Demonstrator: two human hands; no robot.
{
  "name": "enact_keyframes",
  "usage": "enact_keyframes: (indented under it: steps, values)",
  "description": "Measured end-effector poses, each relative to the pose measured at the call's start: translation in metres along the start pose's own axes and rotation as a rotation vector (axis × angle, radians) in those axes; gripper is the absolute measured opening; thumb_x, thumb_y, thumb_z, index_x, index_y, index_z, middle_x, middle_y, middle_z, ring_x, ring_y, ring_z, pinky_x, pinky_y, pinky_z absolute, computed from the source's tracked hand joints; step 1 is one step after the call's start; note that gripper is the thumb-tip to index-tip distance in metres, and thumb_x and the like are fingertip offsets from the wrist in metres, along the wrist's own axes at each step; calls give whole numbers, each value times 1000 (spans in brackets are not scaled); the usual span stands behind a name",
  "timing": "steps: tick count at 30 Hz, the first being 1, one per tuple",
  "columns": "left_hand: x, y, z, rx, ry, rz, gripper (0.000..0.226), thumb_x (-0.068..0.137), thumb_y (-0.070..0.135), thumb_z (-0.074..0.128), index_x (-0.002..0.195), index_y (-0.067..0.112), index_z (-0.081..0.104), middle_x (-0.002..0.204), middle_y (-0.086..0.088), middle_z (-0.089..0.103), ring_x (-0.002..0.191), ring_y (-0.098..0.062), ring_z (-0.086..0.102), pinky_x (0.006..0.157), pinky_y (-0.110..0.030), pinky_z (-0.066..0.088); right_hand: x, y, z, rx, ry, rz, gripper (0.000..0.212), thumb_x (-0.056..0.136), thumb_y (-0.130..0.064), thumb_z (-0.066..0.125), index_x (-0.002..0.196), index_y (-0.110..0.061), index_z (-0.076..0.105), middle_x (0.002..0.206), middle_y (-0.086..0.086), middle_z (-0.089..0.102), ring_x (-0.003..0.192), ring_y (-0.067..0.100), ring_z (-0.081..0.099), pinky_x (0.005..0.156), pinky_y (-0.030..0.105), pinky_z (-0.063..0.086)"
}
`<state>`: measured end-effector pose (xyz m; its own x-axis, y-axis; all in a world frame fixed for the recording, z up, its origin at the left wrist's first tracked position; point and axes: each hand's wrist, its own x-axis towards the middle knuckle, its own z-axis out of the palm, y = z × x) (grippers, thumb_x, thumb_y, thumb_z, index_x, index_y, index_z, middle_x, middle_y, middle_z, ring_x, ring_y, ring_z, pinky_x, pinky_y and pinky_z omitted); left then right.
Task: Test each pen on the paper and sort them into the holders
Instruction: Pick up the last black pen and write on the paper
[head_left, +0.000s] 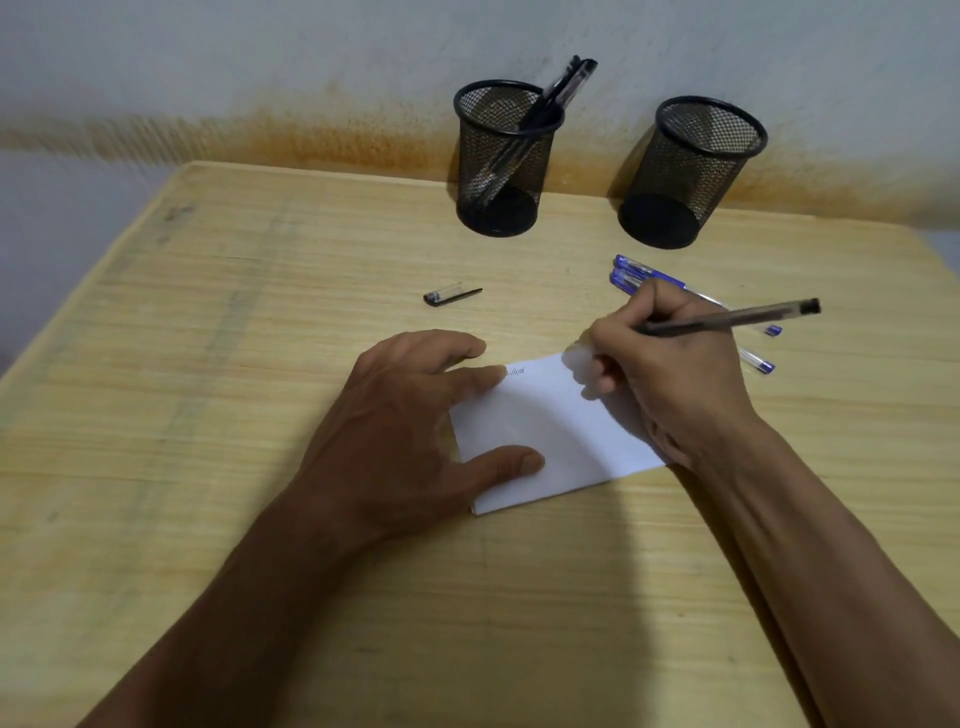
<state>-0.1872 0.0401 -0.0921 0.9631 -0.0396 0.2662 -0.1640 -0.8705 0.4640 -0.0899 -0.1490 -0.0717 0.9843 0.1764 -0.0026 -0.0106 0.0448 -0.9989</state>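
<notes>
My right hand (670, 379) grips an uncapped black pen (737, 317), its tip down at the upper right of a small white paper (545, 436). A little writing shows near the paper's top left. My left hand (415, 431) presses flat on the paper's left edge, fingers and thumb spread. The pen's black cap (451, 296) lies loose on the table behind my left hand. Two blue pens (631, 275) lie behind my right hand, partly hidden by it. The left mesh holder (501, 161) contains black pens; the right mesh holder (691, 171) looks empty.
The wooden table (208, 364) ends at the left edge and meets a stained wall (311, 78) at the back, where both holders stand.
</notes>
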Motion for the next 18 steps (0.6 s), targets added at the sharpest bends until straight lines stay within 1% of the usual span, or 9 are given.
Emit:
enact_keyframes:
  steps: [2, 3, 5, 8, 11, 12, 14, 16, 18]
  values:
    - [0, 0, 0, 12, 4, 5, 74, 67, 80, 58, 120, 29, 67, 132, 7, 59, 125, -14, 50, 105, -44, 39, 1, -5, -3, 187, 19, 66, 19, 85, 20, 58, 87, 1, 56, 64, 26, 51, 45, 17, 52, 41, 21, 43]
    - [0, 0, -1, 20, 3, 8, 74, 67, 80, 58, 120, 30, 67, 132, 6, 59, 124, -14, 51, 104, -44, 40, 1, -6, -5, 247, 21, 86, 21, 86, 20, 57, 89, -1, 55, 68, 21, 53, 45, 14, 51, 41, 20, 42]
    - [1, 1, -1, 26, -1, 8, 74, 67, 80, 58, 120, 30, 67, 131, 5, 61, 123, -14, 52, 103, -43, 41, 1, -7, -7, 307, 13, 99, 21, 87, 17, 60, 87, -4, 54, 74, 21, 56, 46, 12, 51, 44, 19, 44]
    - [1, 2, -2, 36, -9, 9, 72, 69, 78, 60, 120, 28, 68, 132, 5, 61, 123, -15, 52, 102, -43, 42, 3, -3, -9, 334, 0, 93, 19, 85, 12, 68, 81, -3, 57, 82, 25, 59, 54, 17, 57, 48, 19, 50]
    - [0, 5, -2, 35, 10, -64, 67, 72, 72, 60, 122, 27, 66, 131, 9, 60, 123, -11, 51, 104, -40, 43, 5, 3, -10, 320, -17, 64, 21, 82, 5, 76, 78, -12, 65, 84, 17, 66, 72, 25, 64, 55, 23, 53]
    - [0, 6, -2, 9, 44, -95, 62, 74, 67, 64, 121, 26, 67, 129, 10, 61, 122, -10, 52, 103, -37, 44, 5, 5, -10, 297, -19, 50, 22, 81, 3, 78, 76, -16, 68, 85, 13, 70, 79, 25, 68, 58, 23, 54]
    - [2, 7, -4, -49, 146, -128, 45, 79, 48, 75, 115, 21, 70, 123, 8, 64, 117, -10, 57, 100, -33, 47, 4, 6, -11, 273, -31, 40, 23, 83, 2, 77, 77, -20, 73, 84, 6, 75, 83, 23, 70, 65, 26, 55]
    - [11, 8, -7, -25, 257, -142, 30, 85, 32, 73, 109, 15, 71, 115, 3, 67, 110, -16, 62, 94, -32, 48, 2, 6, -12, 266, -50, 46, 21, 87, 3, 73, 86, -17, 76, 83, 3, 76, 83, 23, 68, 71, 31, 56]
    - [26, 8, -12, 9, 300, -197, 24, 91, 24, 65, 111, 11, 70, 115, -3, 68, 108, -23, 61, 92, -33, 46, 0, 4, -13, 250, -47, 42, 18, 90, 1, 70, 94, -15, 77, 86, 4, 77, 85, 24, 68, 72, 31, 57]
